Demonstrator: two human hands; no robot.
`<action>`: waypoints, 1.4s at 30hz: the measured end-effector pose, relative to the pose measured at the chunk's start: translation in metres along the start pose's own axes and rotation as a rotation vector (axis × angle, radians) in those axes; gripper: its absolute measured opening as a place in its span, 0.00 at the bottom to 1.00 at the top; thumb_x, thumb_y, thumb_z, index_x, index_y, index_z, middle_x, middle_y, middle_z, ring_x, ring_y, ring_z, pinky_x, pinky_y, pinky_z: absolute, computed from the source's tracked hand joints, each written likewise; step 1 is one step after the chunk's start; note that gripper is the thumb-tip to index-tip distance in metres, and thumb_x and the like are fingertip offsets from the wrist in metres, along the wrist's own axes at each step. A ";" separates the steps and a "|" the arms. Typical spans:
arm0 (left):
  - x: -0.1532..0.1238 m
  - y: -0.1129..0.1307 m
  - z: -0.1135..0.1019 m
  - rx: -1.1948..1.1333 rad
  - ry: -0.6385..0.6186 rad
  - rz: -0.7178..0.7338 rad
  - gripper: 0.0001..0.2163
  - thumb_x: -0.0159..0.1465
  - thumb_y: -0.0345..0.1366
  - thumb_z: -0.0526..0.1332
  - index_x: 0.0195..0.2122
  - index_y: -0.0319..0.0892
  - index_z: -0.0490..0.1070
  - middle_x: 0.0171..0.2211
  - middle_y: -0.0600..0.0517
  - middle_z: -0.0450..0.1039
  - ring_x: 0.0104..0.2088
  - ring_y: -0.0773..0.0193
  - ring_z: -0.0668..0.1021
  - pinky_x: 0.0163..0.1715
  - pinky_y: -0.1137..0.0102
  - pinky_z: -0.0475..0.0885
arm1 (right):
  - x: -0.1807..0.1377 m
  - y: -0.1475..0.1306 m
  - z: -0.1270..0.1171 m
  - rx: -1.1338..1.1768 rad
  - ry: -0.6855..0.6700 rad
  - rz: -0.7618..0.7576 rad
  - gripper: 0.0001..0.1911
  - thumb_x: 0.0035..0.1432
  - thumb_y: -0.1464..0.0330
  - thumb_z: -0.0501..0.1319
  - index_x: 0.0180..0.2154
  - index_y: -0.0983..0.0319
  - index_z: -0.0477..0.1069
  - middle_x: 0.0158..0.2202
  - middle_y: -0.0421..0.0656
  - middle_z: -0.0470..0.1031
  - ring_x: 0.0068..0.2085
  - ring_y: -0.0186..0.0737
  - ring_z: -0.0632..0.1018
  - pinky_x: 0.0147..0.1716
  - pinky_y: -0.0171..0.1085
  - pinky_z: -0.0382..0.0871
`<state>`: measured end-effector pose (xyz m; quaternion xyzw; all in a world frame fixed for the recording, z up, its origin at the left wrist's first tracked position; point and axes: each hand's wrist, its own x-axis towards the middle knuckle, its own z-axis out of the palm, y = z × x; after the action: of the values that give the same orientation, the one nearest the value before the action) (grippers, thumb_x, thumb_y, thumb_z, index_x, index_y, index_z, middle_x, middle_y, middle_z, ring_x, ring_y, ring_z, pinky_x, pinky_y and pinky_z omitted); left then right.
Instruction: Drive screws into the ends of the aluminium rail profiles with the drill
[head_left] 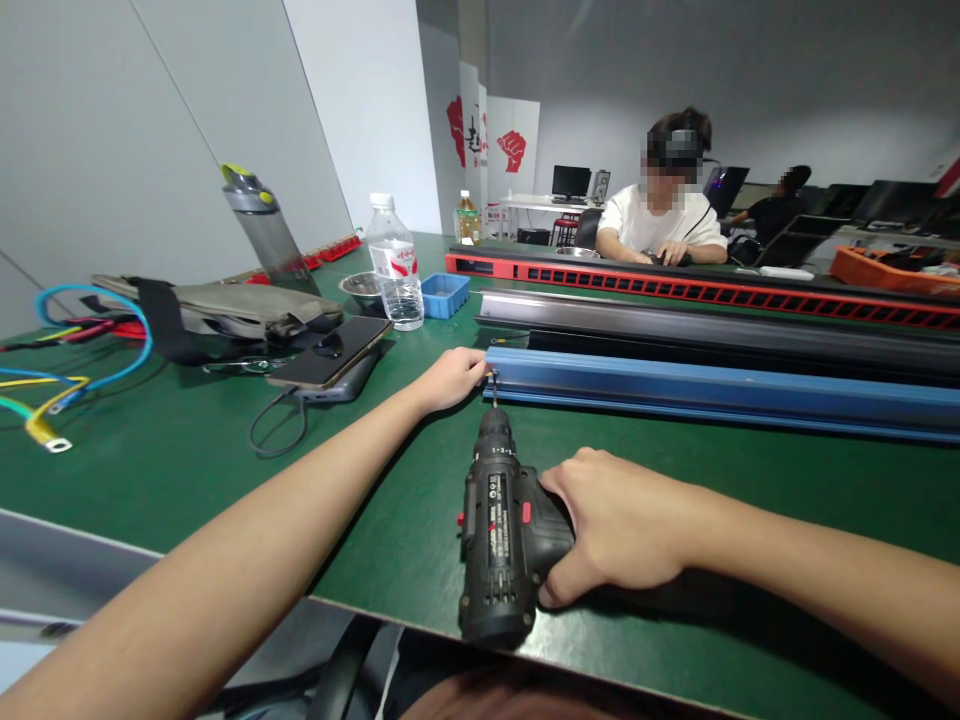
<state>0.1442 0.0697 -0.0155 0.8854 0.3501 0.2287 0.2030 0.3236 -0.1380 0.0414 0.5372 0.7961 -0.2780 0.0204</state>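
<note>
My right hand (619, 520) is wrapped round the grip of a black cordless drill (497, 545). The drill lies level on its side, its bit (495, 390) pointing away from me and meeting the left end of a long blue metal profile (675, 385). At that same end, my left hand (456, 378) is closed, with its fingertips pinching the profile's edge close to the bit. A small screw seems to sit at the bit's tip, but it is too small to be sure. Behind the blue profile lies a dark grey metal profile (637, 325).
Beyond are a red-and-black slotted rail (675, 283), a blue tray (445, 296) and a water bottle (396, 265). Left on the green table (405, 480) lie a phone (334, 352), a grey bag (225, 305) and cables (56, 395). A person (660, 215) sits opposite.
</note>
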 end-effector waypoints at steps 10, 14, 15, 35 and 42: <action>-0.001 0.002 0.001 0.005 -0.008 -0.018 0.16 0.63 0.40 0.49 0.19 0.43 0.58 0.19 0.54 0.62 0.23 0.66 0.65 0.27 0.71 0.58 | 0.000 0.000 0.000 0.024 0.003 -0.012 0.21 0.38 0.50 0.70 0.27 0.59 0.73 0.21 0.35 0.69 0.21 0.32 0.67 0.21 0.32 0.58; -0.001 0.001 0.001 -0.010 -0.004 -0.011 0.16 0.62 0.42 0.48 0.19 0.43 0.58 0.19 0.55 0.61 0.24 0.66 0.65 0.27 0.71 0.58 | 0.000 0.000 0.001 0.023 -0.012 -0.004 0.21 0.39 0.50 0.69 0.28 0.60 0.74 0.22 0.37 0.71 0.22 0.33 0.67 0.22 0.32 0.59; -0.001 0.001 0.001 -0.012 -0.005 -0.013 0.16 0.62 0.42 0.48 0.19 0.43 0.58 0.19 0.55 0.61 0.24 0.66 0.65 0.27 0.71 0.58 | 0.000 0.000 0.001 0.025 -0.019 -0.002 0.21 0.40 0.50 0.69 0.29 0.60 0.75 0.23 0.37 0.71 0.23 0.33 0.67 0.22 0.32 0.59; 0.000 -0.001 0.002 0.005 -0.002 -0.015 0.15 0.62 0.40 0.49 0.19 0.43 0.59 0.19 0.54 0.63 0.24 0.65 0.66 0.27 0.71 0.58 | -0.001 -0.001 0.001 0.022 -0.018 0.001 0.21 0.40 0.50 0.69 0.28 0.60 0.74 0.23 0.37 0.71 0.22 0.34 0.68 0.22 0.33 0.58; 0.000 -0.001 0.001 0.010 0.003 0.007 0.15 0.62 0.40 0.48 0.19 0.43 0.59 0.19 0.54 0.63 0.24 0.65 0.66 0.27 0.72 0.58 | 0.000 -0.001 0.000 -0.005 -0.024 0.006 0.22 0.40 0.49 0.69 0.29 0.60 0.75 0.23 0.38 0.72 0.23 0.34 0.68 0.22 0.33 0.59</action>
<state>0.1446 0.0697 -0.0171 0.8874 0.3483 0.2288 0.1973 0.3229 -0.1379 0.0421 0.5362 0.7948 -0.2823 0.0319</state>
